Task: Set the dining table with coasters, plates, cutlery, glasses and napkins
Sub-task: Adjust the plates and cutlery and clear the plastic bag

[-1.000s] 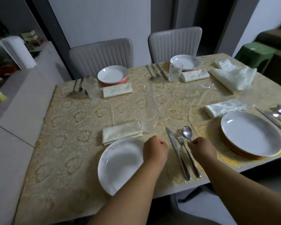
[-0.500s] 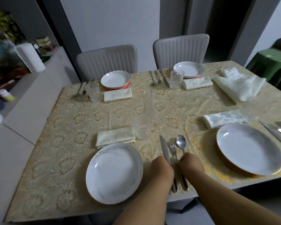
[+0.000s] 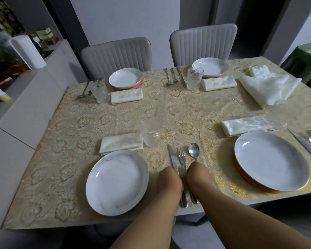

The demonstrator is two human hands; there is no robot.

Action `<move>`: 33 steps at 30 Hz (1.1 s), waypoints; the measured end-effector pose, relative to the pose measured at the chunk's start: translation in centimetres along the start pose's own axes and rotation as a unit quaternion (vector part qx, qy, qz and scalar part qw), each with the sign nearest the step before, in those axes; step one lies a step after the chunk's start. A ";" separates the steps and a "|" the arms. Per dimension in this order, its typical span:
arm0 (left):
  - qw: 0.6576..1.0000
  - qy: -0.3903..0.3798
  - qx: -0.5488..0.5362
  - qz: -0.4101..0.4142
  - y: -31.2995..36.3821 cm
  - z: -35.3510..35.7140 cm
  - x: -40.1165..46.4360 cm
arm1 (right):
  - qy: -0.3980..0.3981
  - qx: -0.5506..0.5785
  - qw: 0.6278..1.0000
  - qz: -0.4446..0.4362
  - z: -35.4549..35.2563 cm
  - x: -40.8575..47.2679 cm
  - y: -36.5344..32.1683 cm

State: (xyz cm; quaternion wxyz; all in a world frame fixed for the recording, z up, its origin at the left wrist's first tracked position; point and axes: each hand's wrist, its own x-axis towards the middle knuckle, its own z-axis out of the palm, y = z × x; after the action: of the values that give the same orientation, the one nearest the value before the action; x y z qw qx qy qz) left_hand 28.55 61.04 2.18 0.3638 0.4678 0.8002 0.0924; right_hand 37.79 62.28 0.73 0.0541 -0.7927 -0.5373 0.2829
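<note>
Both fists, left hand (image 3: 169, 182) and right hand (image 3: 197, 177), curl over the steel knife (image 3: 173, 158) and fork (image 3: 182, 157) near the tabletop's front edge; grip unclear. Cutlery-straightening step; next, align handles evenly.

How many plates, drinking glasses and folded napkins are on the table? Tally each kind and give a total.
Plates: 4
Drinking glasses: 4
Folded napkins: 4
Total: 12
</note>
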 end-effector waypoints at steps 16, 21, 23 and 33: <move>0.997 0.012 0.069 0.026 -1.0 -0.7 0.0 | 0.068 0.078 0.994 0.018 -0.4 0.0 0.3; 0.996 0.007 0.077 0.040 -1.2 -0.7 0.0 | 0.080 0.047 0.993 0.068 -1.3 0.3 1.6; 0.996 0.004 0.074 0.040 -1.2 -0.7 0.1 | 0.058 0.041 0.995 0.077 -1.1 0.4 1.6; 0.996 0.012 0.080 0.042 -1.3 -0.7 0.1 | 0.032 0.028 0.997 0.072 -0.6 0.4 0.9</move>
State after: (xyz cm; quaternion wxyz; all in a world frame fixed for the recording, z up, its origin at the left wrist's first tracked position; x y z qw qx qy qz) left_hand 27.17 60.53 1.95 0.3110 0.5275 0.7890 0.0491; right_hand 38.98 62.36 0.76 0.0734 -0.8359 -0.4690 0.2756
